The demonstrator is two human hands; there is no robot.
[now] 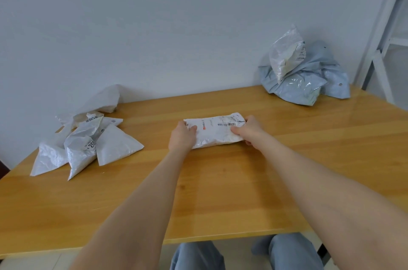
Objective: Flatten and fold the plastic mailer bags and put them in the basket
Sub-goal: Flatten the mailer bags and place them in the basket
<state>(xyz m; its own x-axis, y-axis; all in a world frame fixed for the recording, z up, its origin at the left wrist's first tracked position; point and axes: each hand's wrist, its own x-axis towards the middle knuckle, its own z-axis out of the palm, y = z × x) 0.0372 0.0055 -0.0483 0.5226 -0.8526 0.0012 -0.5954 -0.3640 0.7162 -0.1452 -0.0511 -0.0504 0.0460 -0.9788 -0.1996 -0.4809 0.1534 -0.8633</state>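
Our left grip (182, 136) and right grip (248, 130) pinch the ends of a half-folded mailer (217, 135) lying between them on the tabletop (220, 192). Folded triangles (114, 146) lie off to the left, a crumpled pile (304, 80) waits beyond the right, and no basket shows.

Wooden table (220, 192) against pale wall (154, 27); white metal frame (384, 38) right.

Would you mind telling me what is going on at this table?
A person at a wooden table is folding mailers. The left hand and right hand each grip one end of a white mailer bag, folded into a long strip at the table's middle. On the left lie folded bags in a pile; a crumpled heap sits at the right rear corner. No basket is in view.
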